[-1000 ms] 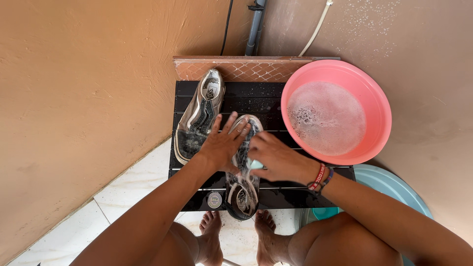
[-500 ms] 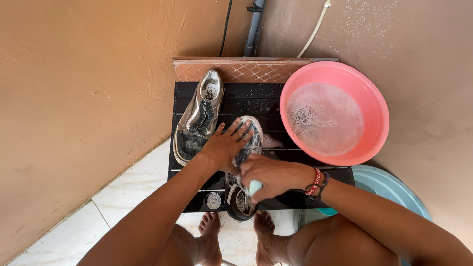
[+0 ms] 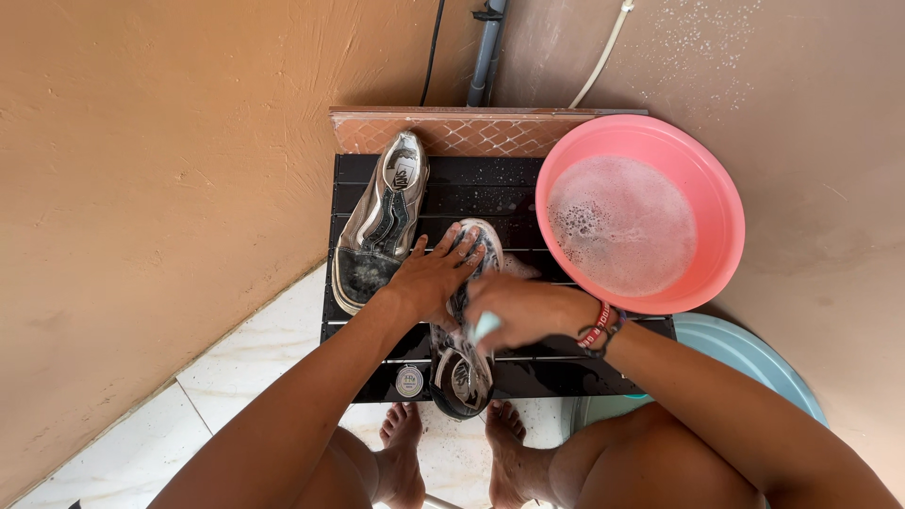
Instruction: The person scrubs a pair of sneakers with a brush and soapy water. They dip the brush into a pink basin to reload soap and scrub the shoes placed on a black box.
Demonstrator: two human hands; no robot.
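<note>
In the head view, looking straight down, a wet grey-and-white canvas sneaker (image 3: 464, 320) lies lengthwise on a black slatted plastic platform (image 3: 490, 179), its toe pointing away from the person and its heel opening near the front edge, just above the bare feet (image 3: 452, 443). The left hand (image 3: 429, 275) lies flat over the toe half with its fingers spread apart, which looks like a way of pinning the shoe down against the slats so it cannot slide. The right hand (image 3: 517, 311) is curled shut around a small pale turquoise scrubbing tool (image 3: 485, 326) (brush or sponge, too little shows to say), pressed against the shoe's side. A round pink plastic basin (image 3: 716, 188) of foamy water sits at the platform's right end, close beside the working hand, probably so the tool can be dipped without reaching. The second grey sneaker (image 3: 382, 221) lies apart to the left, sole side outward, against the tan plastered wall (image 3: 160, 170).

Much of the held sneaker's middle is covered by both hands. The turquoise tool is nearly all hidden in the fist. A pale blue basin (image 3: 754, 353) is partly behind the right forearm. A grey pipe (image 3: 485, 52) and white hose (image 3: 603, 47) run off the top edge.
</note>
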